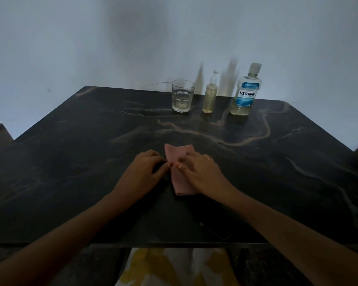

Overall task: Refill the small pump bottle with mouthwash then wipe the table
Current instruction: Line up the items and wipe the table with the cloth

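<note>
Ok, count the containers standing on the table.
3, in a row near the far edge: glass at left, small pump bottle in the middle, mouthwash bottle at right. None looks hidden.

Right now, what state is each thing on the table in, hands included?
Glass: upright, a little pale liquid at bottom.
Pump bottle: upright, pump on, nearly full.
Mouthwash bottle: upright, capped, liquid visible near base.
Cloth: folded, lying flat.
Right hand: flat on cloth, fingers straight.
Left hand: at cloth's left edge; grip unclear.

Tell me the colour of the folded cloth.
Pink; the cloth shows best in the head view.
</note>
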The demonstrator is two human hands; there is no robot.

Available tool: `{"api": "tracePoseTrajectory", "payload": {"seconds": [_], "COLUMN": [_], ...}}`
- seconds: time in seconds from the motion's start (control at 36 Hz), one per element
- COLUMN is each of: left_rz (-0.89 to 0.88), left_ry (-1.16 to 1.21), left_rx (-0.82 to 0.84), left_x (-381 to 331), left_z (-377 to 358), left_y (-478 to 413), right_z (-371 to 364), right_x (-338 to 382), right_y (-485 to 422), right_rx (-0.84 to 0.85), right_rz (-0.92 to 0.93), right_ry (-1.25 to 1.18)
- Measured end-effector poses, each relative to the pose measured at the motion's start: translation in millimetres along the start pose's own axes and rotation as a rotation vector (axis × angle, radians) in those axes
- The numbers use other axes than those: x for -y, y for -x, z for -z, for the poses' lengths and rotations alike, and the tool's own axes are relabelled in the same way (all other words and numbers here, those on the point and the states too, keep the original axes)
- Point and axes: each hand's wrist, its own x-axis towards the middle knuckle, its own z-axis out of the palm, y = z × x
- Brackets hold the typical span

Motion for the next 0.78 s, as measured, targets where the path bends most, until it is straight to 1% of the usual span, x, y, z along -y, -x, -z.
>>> {"api": "tracePoseTrajectory", "payload": {"seconds": [0.08,0.19,0.31,0.36,0.47,0.56,0.61,0.69,0.78], "left_rz": [0.114,0.195,0.247,0.256,0.273,0.278,0.300,0.381,0.473], "left_ry": [-0.011,-0.049,0.045,0.113,0.256,0.340,0.354,0.368,0.332], "left_rx": [-0.049,-0.014,0.001,0.015,0.027,0.017,-0.011,-0.068,-0.166], "left_x": [-10,-19,-18,-15,-9,-4,2,13,26], "left_z": [-6,-9,-6,-5,-4,-2,1,9,15], "left_y": [-3,-8,-14,-16,-20,-26,-35,-52,-72], "right_z": [7,15,16,17,15,14,13,12,9], "right_x": [-5,-9,-15,-19,-21,-19,-16,-12,-7], "right_y": [-4,-9,-14,-16,-20,-30,-40,-58,-79], "right_rx": [-0.036,-0.059,-0.034,-0.018,0.000,-0.050,-0.097,-0.144,-0.214], "right_rz": [-0.098,-0.188,-0.281,-0.307,-0.299,-0.281,-0.247,-0.179,-0.142], "right_ry": [-0.143,-0.400,-0.634,-0.690,-0.687,-0.661,-0.616,-0.565,-0.490]}}
